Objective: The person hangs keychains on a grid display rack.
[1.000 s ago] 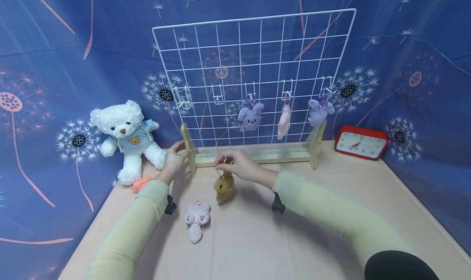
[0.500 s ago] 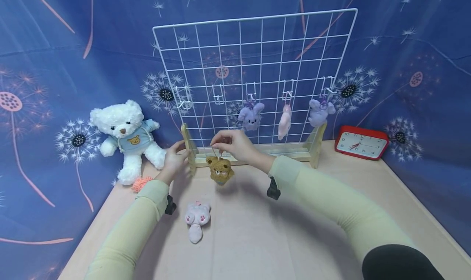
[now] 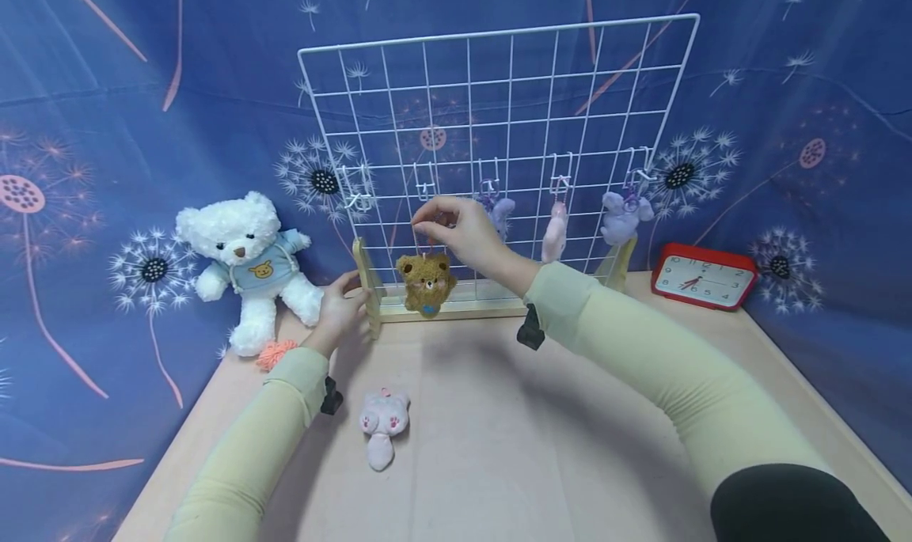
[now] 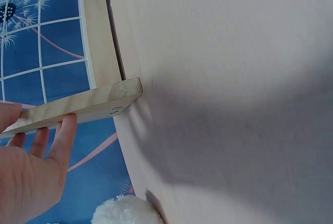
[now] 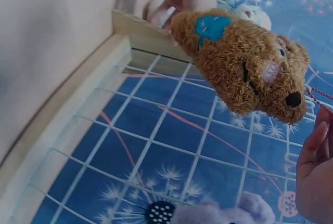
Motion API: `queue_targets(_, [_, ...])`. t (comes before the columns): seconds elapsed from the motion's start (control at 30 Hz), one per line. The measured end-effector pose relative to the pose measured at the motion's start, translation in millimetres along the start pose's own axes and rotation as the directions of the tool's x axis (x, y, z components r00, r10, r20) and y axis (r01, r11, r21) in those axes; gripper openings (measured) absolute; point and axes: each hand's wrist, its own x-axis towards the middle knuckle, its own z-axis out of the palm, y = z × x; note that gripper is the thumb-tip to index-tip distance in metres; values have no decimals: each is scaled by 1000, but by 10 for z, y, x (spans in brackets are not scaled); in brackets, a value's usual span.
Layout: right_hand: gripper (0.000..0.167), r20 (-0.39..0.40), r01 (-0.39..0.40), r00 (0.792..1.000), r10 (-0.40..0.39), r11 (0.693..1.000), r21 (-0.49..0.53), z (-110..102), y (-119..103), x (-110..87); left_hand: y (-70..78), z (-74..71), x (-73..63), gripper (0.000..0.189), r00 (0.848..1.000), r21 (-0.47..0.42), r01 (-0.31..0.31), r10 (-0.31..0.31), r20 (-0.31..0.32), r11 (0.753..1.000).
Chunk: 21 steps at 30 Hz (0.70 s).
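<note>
A brown bear plush keychain (image 3: pixel 427 282) with a blue patch hangs by its red bead chain (image 5: pixel 318 99) from my right hand (image 3: pixel 459 229), which pinches the chain in front of the white wire grid (image 3: pixel 513 123). Just above that hand is a bare white hook (image 3: pixel 425 189) on the grid. My left hand (image 4: pixel 34 167) holds the left wooden foot (image 4: pixel 83 102) of the grid's stand, thumb on one face and fingers on the other. A purple plush (image 3: pixel 502 214), partly hidden by my right hand, a pink plush (image 3: pixel 555 233) and another purple plush (image 3: pixel 623 217) hang from hooks.
On the table (image 3: pixel 492 447) lies a pale pink plush keychain (image 3: pixel 385 423). Beside my left hand sit a white teddy bear (image 3: pixel 245 261) in a blue hoodie and an orange yarn piece (image 3: pixel 275 354). A red clock (image 3: pixel 704 276) stands right. Another bare hook (image 3: pixel 359 202) is at the grid's left.
My right hand has risen from near the table to the grid, lifting the bear plush keychain, which has swung to face forward. The left hand stays on the stand.
</note>
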Motion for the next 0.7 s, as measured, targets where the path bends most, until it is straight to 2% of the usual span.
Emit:
queue_targets(0.33, [11,-99,-2,995,-1,1000,-27,-94,-178,189,-9,-4,34,52,1000,56,-3,3,5,998])
queue_targets(0.5, [10,-148,-57,988,50,997,-43,-105,-217,265,-16,3,30,52,1000,34,6,-6,0,999])
queue_targets(0.7, [10,-186,-96,978,92,995,-16,-92,-244,323,-21,2,22,51,1000,21,6,-6,-8,1000])
